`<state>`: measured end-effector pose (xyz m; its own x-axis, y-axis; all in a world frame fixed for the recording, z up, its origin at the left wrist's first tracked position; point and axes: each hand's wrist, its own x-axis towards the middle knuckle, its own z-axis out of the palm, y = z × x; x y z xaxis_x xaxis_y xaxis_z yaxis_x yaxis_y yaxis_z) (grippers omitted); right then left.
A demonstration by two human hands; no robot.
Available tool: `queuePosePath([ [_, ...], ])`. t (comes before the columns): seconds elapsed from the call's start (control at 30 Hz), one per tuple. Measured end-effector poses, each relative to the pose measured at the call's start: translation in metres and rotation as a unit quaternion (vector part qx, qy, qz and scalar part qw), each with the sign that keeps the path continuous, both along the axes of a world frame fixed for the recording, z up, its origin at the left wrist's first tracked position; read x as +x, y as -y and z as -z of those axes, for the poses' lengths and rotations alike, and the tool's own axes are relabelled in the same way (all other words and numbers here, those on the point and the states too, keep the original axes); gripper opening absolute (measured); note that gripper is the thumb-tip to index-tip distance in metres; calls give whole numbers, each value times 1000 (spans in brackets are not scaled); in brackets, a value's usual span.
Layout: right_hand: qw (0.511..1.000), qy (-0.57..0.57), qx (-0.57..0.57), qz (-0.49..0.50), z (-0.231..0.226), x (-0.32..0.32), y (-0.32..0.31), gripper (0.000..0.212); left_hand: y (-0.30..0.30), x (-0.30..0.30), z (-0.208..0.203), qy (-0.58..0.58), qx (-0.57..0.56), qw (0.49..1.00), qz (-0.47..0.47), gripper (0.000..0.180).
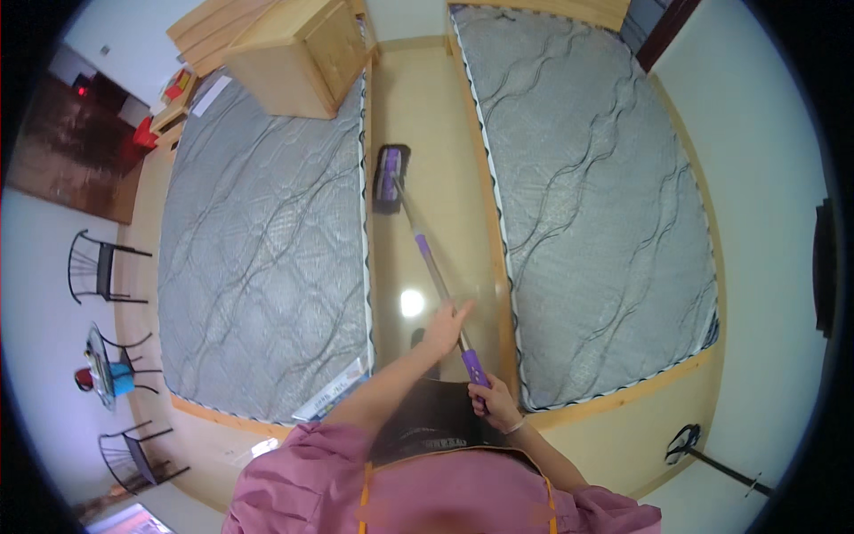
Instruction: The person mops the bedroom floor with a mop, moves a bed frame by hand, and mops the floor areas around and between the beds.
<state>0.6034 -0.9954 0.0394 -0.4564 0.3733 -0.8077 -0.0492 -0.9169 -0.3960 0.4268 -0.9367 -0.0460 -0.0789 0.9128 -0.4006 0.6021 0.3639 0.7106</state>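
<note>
I hold a flat mop [433, 267] with a silver pole and purple grips. My right hand [495, 403] is closed around the purple grip near its top end. Further down the pole, my left hand [447, 330] holds the bare metal, with a finger or thumb sticking out to the side. The mop head [390, 178], purple with a dark pad, lies flat on the floor. It is close along the base of the left bed, in the narrow aisle between the two beds.
Grey mattresses lie on the left bed [267, 222] and the right bed [587, 196], both wood-framed. A wooden cabinet [302, 62] stands on the left mattress. Dark chairs [105, 271] and a small glass table [100, 369] line the left wall. Another mop-like tool [685, 442] lies at right.
</note>
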Motion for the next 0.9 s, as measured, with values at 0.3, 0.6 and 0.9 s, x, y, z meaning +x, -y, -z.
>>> queuePosePath([
  [0.3,988,41,150,14,162,-134,-146,44,-116,-277,115,-331,123,932,-86,83],
  [0.6,927,106,335,-130,342,-250,-355,61,-276,-356,208,-394,-38,902,-171,112],
  [0.9,831,197,411,-321,447,-341,-485,72,-291,-357,243,-519,-14,841,-150,110],
])
